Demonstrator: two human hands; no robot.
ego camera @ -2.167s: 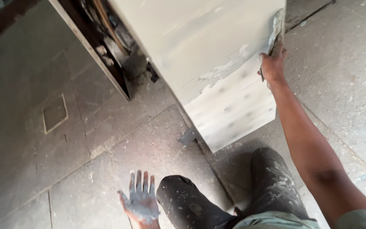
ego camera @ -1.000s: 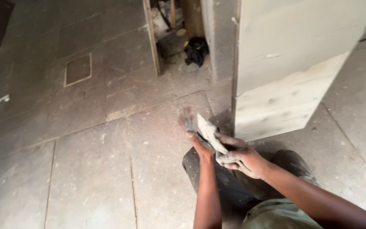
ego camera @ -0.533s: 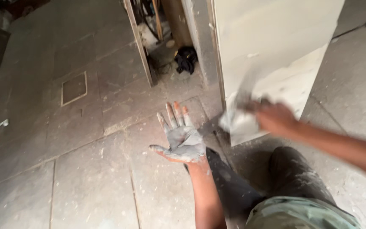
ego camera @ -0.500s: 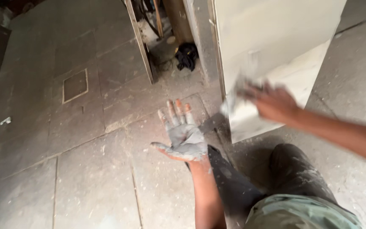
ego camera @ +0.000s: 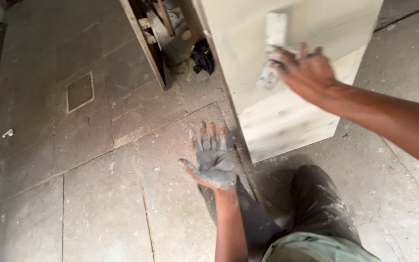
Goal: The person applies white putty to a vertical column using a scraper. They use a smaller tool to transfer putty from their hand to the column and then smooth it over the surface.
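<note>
The right hand (ego camera: 306,73) presses a pale, filler-caked scraper (ego camera: 273,46) against the face of a light wooden panel (ego camera: 287,111) that stands on the floor (ego camera: 98,204). The fingers are curled round the tool's lower end, which is blurred, so the exact grip is hard to read. To do this stroke well, I judge the blade should lie nearly flat to the wood, with even pressure, so the coat goes on thin and leaves no ridges near the panel's left edge. The left hand (ego camera: 212,162) is spread wide, palm up and grey with filler, holding nothing, hovering above the floor just left of the panel's lower left corner.
</note>
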